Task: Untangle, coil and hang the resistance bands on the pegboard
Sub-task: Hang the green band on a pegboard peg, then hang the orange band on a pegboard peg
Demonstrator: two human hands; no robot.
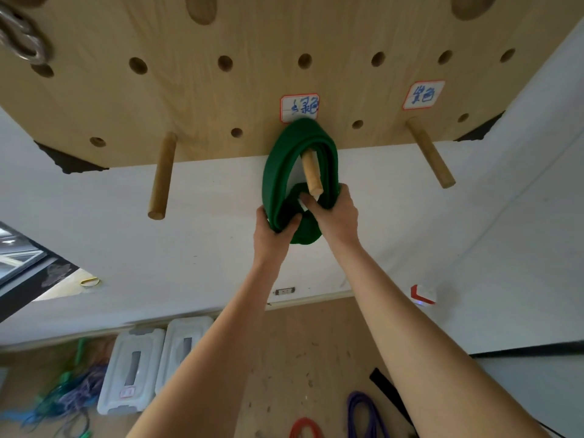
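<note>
Hanging is underway on the pale wooden pegboard [221, 99]; the coiled dark green resistance band [278, 172] is looping over the middle wooden peg [311, 177]; left hand [273, 230] and right hand [336, 213] are gripping its lower end; next, probably, seating it deeper before letting go.

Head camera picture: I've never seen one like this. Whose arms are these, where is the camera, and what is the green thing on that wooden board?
The camera sits on a person's head, so the two bare arms are theirs. Ahead is a wooden pegboard with pegs sticking out. Both hands, the left hand and the right hand, hold a coiled green band looped around the middle peg, under a handwritten label. Two side pegs hold nothing. On the floor below lie a red band, a purple band and white boxes.
</note>
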